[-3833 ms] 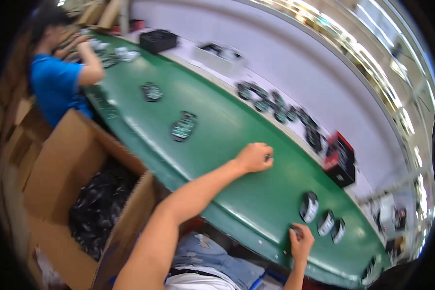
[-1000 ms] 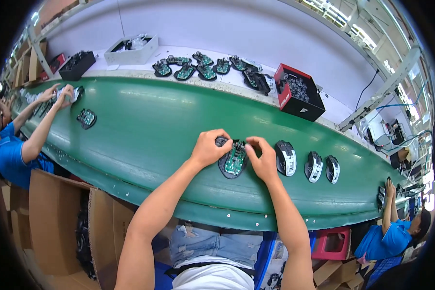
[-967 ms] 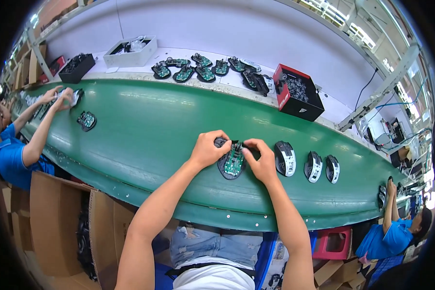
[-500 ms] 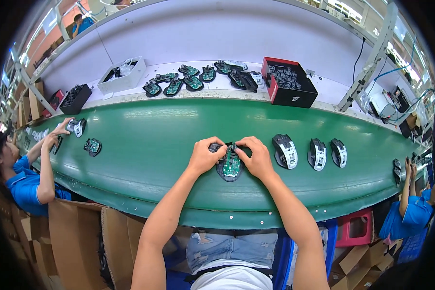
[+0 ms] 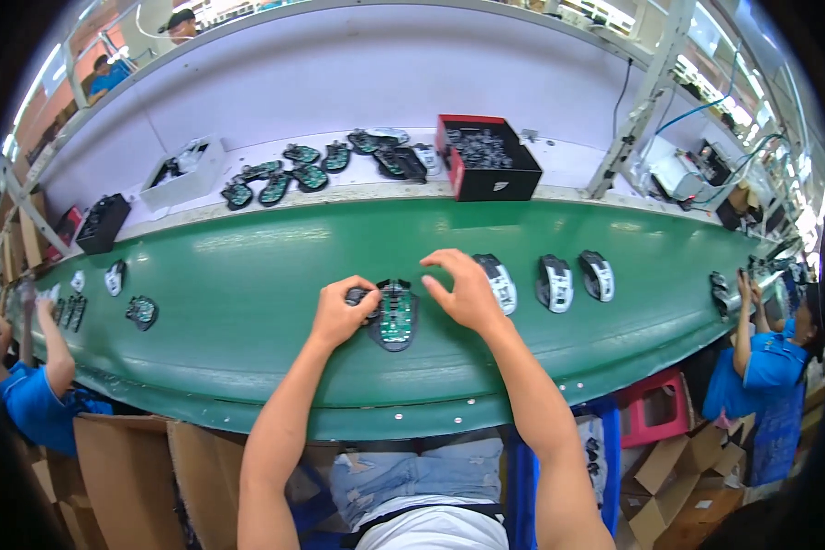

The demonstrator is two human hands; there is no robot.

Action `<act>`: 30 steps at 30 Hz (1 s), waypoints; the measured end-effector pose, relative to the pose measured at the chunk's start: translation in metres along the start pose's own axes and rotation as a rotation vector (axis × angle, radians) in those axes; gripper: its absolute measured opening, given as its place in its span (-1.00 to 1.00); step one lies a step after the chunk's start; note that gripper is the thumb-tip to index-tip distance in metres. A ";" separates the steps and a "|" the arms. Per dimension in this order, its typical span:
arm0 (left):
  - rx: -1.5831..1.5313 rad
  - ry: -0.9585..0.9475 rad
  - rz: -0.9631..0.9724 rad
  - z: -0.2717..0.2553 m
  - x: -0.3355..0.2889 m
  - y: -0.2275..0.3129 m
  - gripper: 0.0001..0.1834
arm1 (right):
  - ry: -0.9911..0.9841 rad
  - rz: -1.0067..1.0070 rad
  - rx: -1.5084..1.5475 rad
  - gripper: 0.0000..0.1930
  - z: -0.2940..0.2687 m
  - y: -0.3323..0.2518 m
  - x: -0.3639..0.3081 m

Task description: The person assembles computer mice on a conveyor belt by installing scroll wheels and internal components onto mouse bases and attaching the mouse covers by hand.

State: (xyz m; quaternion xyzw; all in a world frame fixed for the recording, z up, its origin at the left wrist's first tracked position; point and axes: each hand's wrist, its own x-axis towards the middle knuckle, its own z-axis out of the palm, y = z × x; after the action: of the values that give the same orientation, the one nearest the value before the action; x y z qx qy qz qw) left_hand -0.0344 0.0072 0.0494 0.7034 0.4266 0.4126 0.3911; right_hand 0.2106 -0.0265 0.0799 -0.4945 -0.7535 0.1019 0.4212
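Observation:
A computer mouse base [image 5: 397, 343] with its green circuit board facing up lies on the green belt in front of me. My left hand [image 5: 342, 312] is closed on its left edge, thumb and fingers around a dark part there. To the right of the base, my right hand [image 5: 465, 291] is raised with thumb and fingers apart, holding nothing. Just beyond that hand is a black and white mouse shell [image 5: 499, 284], partly covered by it. Two more mouse shells, one nearer [image 5: 555, 284] and one farther right [image 5: 598, 276], lie alongside.
Behind the belt [image 5: 247, 357], a shelf carries several mouse bases with boards [image 5: 275, 188], a black and red box of small dark parts [image 5: 490, 174], a white bin [image 5: 183, 174] and a black bin [image 5: 103, 225]. Another mouse base [image 5: 142, 312] lies left. Co-workers sit at both ends.
My right hand has let go of the mouse base and moved right, toward the shells. My left hand still grips the base. The whole view has shifted, moving the scene left.

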 end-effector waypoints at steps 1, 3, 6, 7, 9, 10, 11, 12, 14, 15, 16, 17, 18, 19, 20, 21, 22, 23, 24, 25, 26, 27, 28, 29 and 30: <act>-0.011 0.022 0.041 0.001 0.000 -0.005 -0.82 | 0.058 0.013 -0.055 -0.73 -0.017 0.003 -0.002; -0.070 -0.004 -0.022 0.003 -0.004 0.009 -0.81 | 0.196 0.068 -0.245 -0.73 -0.055 0.023 -0.018; -0.029 -0.079 0.036 0.008 -0.008 0.017 -0.77 | 0.277 0.256 -0.542 -0.51 -0.112 0.073 -0.056; -0.055 -0.078 0.041 0.013 -0.006 0.022 -0.77 | 0.277 0.342 -0.546 -0.46 -0.128 0.097 -0.078; 0.010 -0.178 0.032 0.014 -0.007 0.026 -0.76 | 0.224 0.441 -0.447 -0.37 -0.135 0.112 -0.099; 0.002 -0.169 0.025 0.015 -0.010 0.025 -0.76 | 0.173 0.456 -0.351 -0.32 -0.134 0.112 -0.103; -0.017 -0.186 0.063 0.017 -0.011 0.025 -0.76 | 0.136 0.366 -0.505 -0.27 -0.131 0.108 -0.108; -0.033 -0.204 0.101 0.019 -0.013 0.025 -0.75 | 0.134 0.364 -0.511 -0.27 -0.129 0.106 -0.107; -0.024 -0.193 0.117 0.021 -0.015 0.026 -0.77 | 0.135 0.437 -0.557 -0.25 -0.127 0.102 -0.104; -0.028 -0.164 0.118 0.021 -0.016 0.025 -0.77 | 0.123 0.416 -0.534 -0.35 -0.129 0.097 -0.099; -0.031 -0.133 0.118 0.021 -0.018 0.024 -0.78 | 0.165 0.388 -0.472 -0.36 -0.131 0.106 -0.099; -0.040 -0.129 0.128 0.021 -0.016 0.023 -0.78 | 0.211 0.356 -0.417 -0.38 -0.140 0.117 -0.097; -0.048 -0.109 0.154 0.021 -0.018 0.021 -0.79 | 0.309 0.333 -0.442 -0.42 -0.151 0.125 -0.095; -0.054 -0.087 0.179 0.021 -0.018 0.021 -0.79 | 0.396 0.330 -0.558 -0.43 -0.165 0.134 -0.091; -0.071 -0.104 0.129 0.022 -0.017 0.025 -0.80 | 0.375 0.360 -0.714 -0.44 -0.180 0.147 -0.095; -0.074 -0.100 0.111 0.022 -0.015 0.027 -0.80 | 0.356 0.393 -0.869 -0.45 -0.192 0.160 -0.102; -0.083 -0.102 0.101 0.024 -0.012 0.028 -0.80 | 0.202 0.508 -0.859 -0.46 -0.208 0.179 -0.113; -0.077 -0.071 0.091 0.020 -0.014 0.026 -0.80 | 0.188 0.493 -0.849 -0.46 -0.203 0.178 -0.109; -0.074 -0.052 0.079 0.018 -0.015 0.023 -0.80 | 0.186 0.495 -0.763 -0.46 -0.198 0.175 -0.109; -0.059 -0.032 0.120 0.017 -0.017 0.020 -0.80 | 0.183 0.498 -0.679 -0.46 -0.193 0.171 -0.111; -0.059 -0.019 0.178 0.021 -0.012 0.021 -0.80 | 0.169 0.520 -0.730 -0.48 -0.208 0.177 -0.120; -0.051 0.008 0.184 0.020 -0.013 0.020 -0.80 | 0.173 0.511 -0.672 -0.50 -0.204 0.170 -0.117; -0.064 0.005 0.158 0.018 -0.012 0.020 -0.81 | 0.176 0.506 -0.614 -0.52 -0.202 0.162 -0.115; -0.081 -0.005 0.135 0.017 -0.010 0.020 -0.81 | 0.223 0.511 -0.593 -0.57 -0.200 0.152 -0.111; -0.054 0.052 0.180 0.015 -0.010 0.014 -0.81 | 0.368 0.488 -0.341 -0.57 -0.188 0.133 -0.097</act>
State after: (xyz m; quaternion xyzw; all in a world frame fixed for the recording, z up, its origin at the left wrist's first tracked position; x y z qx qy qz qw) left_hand -0.0196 -0.0100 0.0535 0.7171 0.3604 0.4757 0.3600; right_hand 0.4514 -0.0912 0.0703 -0.7334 -0.5306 -0.0188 0.4245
